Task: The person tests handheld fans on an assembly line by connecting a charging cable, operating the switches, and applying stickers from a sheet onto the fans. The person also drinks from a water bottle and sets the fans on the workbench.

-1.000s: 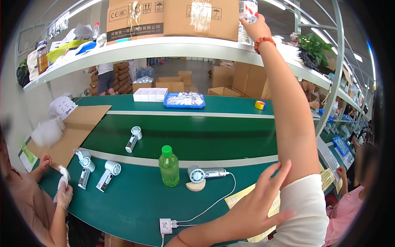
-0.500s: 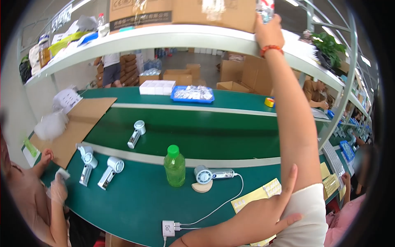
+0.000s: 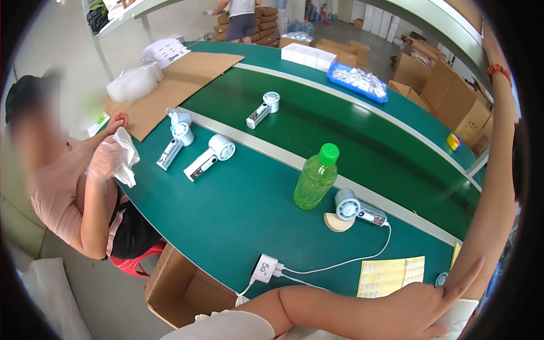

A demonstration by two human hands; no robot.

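Note:
My left hand (image 3: 416,309) lies across my right forearm near the elbow, its index finger stretched out and nothing seen in it. My right arm reaches up along the right edge; above a red bead bracelet (image 3: 499,69), only part of my right hand (image 3: 491,45) shows and its fingers are hidden. On the green bench are a green bottle (image 3: 316,180), a handheld fan (image 3: 347,205) with a cable beside a round beige pad (image 3: 338,222), a white charger (image 3: 264,268) and a yellow label sheet (image 3: 391,276).
To the left, a person (image 3: 68,187) holds a white cloth-like item (image 3: 127,157). More fans (image 3: 211,156) lie on the bench. Farther back are cardboard (image 3: 187,76), white boxes (image 3: 307,57), a blue tray (image 3: 357,83) and yellow tape (image 3: 453,141). A shelf (image 3: 436,28) hangs overhead.
The view has swung left and down. The clear container that my right hand held at the shelf is out of sight. The person at the left has lifted the white item, which is spread wider.

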